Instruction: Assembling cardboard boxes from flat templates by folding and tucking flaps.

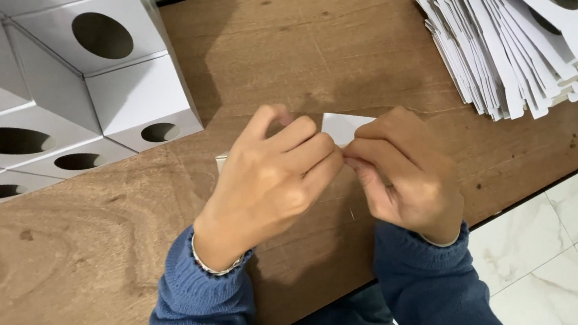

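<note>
Between closed hands (335, 172), white card (345, 126)

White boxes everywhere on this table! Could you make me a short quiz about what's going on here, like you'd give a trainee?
1. True or false: both hands grip the same small white cardboard piece.
2. Where does the fanned stack of flat white blanks lie? A) far right of the wooden table B) on the tiled floor C) on the finished boxes
3. Fill in: each finished white box at the far left has an oval ____ in one face.

Key
1. True: left hand and right hand meet on it, hiding most of it.
2. A
3. hole
</note>
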